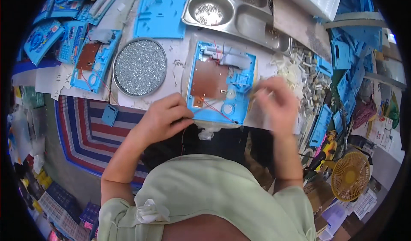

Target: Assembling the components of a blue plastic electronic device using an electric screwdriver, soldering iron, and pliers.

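A blue plastic casing (205, 115) lies open before me with a brown circuit board (209, 80) inside. Red and dark wires cross it, and a grey piece (235, 61) sits near its top. My left hand (171, 114) is at the casing's lower left corner, its thumb and fingers pinched together. From that pinch a thin wire (183, 140) hangs down past the table edge. My right hand (278, 104) is just off the casing's right side, fingers curled and smeared by motion; whether it holds anything is hidden.
Left of the casing stands a round tray (140, 67) of small metal screws. Another blue casing with a board (87, 56) lies farther left. Behind is a metal compartment tray (252, 20). Loose small parts (304, 78) are heaped at right, near a yellow fan (351, 176).
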`<state>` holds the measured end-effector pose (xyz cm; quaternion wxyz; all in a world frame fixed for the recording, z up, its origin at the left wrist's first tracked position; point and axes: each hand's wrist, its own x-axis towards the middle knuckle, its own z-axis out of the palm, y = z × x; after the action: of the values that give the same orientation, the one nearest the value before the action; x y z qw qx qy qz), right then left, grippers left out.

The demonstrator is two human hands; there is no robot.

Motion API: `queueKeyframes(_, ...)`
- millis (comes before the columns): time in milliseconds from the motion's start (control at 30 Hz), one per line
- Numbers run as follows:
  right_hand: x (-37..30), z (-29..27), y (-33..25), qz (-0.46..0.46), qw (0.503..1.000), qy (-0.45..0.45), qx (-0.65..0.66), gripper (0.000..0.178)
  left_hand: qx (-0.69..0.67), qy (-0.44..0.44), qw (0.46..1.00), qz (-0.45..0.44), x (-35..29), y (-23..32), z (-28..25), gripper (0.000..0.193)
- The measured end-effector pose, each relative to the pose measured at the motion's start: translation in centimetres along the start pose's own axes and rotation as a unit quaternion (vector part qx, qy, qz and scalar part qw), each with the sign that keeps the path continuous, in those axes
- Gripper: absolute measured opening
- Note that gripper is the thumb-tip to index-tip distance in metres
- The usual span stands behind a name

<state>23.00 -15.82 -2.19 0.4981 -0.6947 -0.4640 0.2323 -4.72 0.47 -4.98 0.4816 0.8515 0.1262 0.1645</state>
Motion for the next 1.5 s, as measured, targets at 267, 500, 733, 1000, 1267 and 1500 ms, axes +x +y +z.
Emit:
queueKeyframes(267, -2.3, 4.3, -0.4, -0.208, 0.953, -0.005, -0.219, 0.023, 0.024, 0.004, 1.0, 0.007, -0.3, -0.5, 0.1, 0.023)
queueKeyframes(500, -1.4, 3.5, 0.1, -0.219, 0.95, -0.053, -0.218, 0.026, 0.02, 0.002, 1.0, 0.005, -0.3, -0.5, 0.3, 0.025)
queueKeyframes(733, 0.6, -2.4, 0.8, -0.085, 0.975, -0.002, -0.204, 0.021, 0.039, -0.043, 0.998, 0.001, -0.1, 0.2, -0.8, 0.028)
queueKeyframes(1000, 5.1, -2.6, 2.7, -0.093, 0.848, -0.09, -0.515, 0.017, 0.039, -0.264, 0.963, -0.038, 6.1, 3.4, -5.8, 0.023)
queueKeyframes(1267, 4.2, -5.0, 3.6, -0.05, 0.954, 0.141, -0.26, 0.027, 0.434, 0.01, 0.9, 0.033, 21.7, -3.1, -7.8, 0.011)
queueKeyframes(1500, 0.8, -7.9, 3.2, -0.013, 0.969, 0.174, -0.173, 0.013, 0.467, -0.154, 0.871, -0.018, 23.5, -3.9, -7.0, 0.008)
